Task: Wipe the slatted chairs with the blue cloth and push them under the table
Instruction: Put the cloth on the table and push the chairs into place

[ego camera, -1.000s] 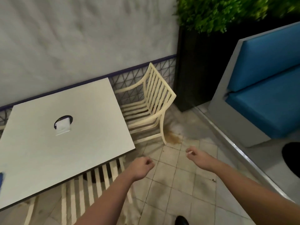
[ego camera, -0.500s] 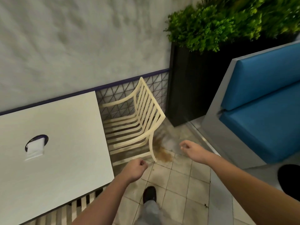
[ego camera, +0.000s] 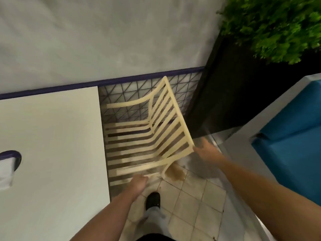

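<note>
The fingers of your right hand reach loosely spread toward the near top corner of the slatted chair back. They are at the corner or just beside it, and not wrapped round the rail as far as the blur lets you judge. The fingers of your left hand are curled, knuckles up, right at the low rail on the chair's near side; whether they grip that rail or only hover over it cannot be told. Neither hand holds the blue cloth, and the cloth is nowhere in view, so nothing here shows wiping going on. Whether these slats have had their wipe cannot be read from the picture either. The chair stands on the tiled floor between the white surface and the black planter. It faces the surface, with the front ends of its seat slats at the surface's edge and most of the seat and the whole back out in the open. That puts you, I would judge, at the pushing step for this chair — hands at the frame, the shove under the surface not yet made. What is left, by the task, is to get a firm hold on back and rail and slide the chair in — and mind the brown stain by its near rear leg, where the tiles may be wet. No other chair shows here, so you cannot say how many remain.
</note>
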The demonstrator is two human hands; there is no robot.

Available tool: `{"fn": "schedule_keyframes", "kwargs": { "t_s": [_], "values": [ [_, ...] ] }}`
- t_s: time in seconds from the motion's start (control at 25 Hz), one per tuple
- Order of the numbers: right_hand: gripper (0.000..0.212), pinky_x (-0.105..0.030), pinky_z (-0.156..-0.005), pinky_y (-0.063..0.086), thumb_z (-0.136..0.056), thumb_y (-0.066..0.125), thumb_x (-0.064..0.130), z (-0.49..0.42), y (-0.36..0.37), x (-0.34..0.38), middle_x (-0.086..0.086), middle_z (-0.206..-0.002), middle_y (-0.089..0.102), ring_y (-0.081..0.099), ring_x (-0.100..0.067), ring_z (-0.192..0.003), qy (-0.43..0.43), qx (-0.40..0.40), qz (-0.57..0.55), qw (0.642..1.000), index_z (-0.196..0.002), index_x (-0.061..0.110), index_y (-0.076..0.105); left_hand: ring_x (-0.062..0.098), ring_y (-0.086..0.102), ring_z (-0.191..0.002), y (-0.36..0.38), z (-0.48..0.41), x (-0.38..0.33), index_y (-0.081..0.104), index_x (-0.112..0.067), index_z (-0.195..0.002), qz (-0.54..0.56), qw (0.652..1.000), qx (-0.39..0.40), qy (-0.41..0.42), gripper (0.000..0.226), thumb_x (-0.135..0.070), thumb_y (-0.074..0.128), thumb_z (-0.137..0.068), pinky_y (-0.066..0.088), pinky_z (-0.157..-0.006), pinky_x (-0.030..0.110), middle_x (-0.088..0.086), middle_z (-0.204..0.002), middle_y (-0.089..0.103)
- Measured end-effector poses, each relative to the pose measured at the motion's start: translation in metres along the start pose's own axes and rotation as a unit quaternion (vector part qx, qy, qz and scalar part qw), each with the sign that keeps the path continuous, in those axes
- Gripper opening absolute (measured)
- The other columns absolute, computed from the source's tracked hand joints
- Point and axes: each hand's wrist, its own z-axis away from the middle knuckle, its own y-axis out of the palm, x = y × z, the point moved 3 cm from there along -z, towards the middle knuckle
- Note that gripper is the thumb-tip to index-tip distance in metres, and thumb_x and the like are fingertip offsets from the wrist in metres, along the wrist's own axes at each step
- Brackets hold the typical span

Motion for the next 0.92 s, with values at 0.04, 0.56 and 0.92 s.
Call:
{"fn": "schedule_keyframes", "kwargs": {
  "t_s": [0.04,0.56,0.92],
  "values": [
    [0.063,-0.035,-0.089,0.050,-0.100,0.056,0.047,-0.027,-0.001,0.002,-0.004,-0.142,0.050,0.055,-0.022,-0.121,0.001,0.009,0.042,0.999,-0.154,0.023,0.034,0.019,0.058,-0.098,-0.006,-0.019,0.004,0.061,-0.021,-0.117,0.014,1.000,0.009,-0.026,0.021,-0.032,0.046,-0.107,0.051,-0.088,0.038,0.007,-0.117,0.062],
    [0.031,-0.030,-0.054,0.056,-0.109,0.045,0.026,-0.109,0.025,0.026,-0.008,-0.109,0.057,0.064,-0.025,-0.088,0.056,0.071,-0.045,0.995,-0.139,0.031,0.038,0.035,0.062,-0.119,-0.031,-0.142,0.056,0.050,-0.006,-0.144,0.356,0.903,-0.015,-0.240,0.042,-0.026,0.050,-0.107,0.052,-0.103,0.045,0.019,-0.127,0.064],
    [0.032,-0.032,-0.057,0.058,-0.108,0.045,0.028,-0.137,0.023,0.032,-0.010,-0.109,0.057,0.065,-0.027,-0.089,0.060,0.084,-0.034,0.994,-0.139,0.030,0.037,0.037,0.045,-0.141,-0.027,-0.150,0.047,0.039,-0.001,-0.150,0.527,0.779,-0.114,-0.322,0.048,-0.027,0.039,-0.110,0.040,-0.115,0.046,0.019,-0.148,0.050]
  ]
}}
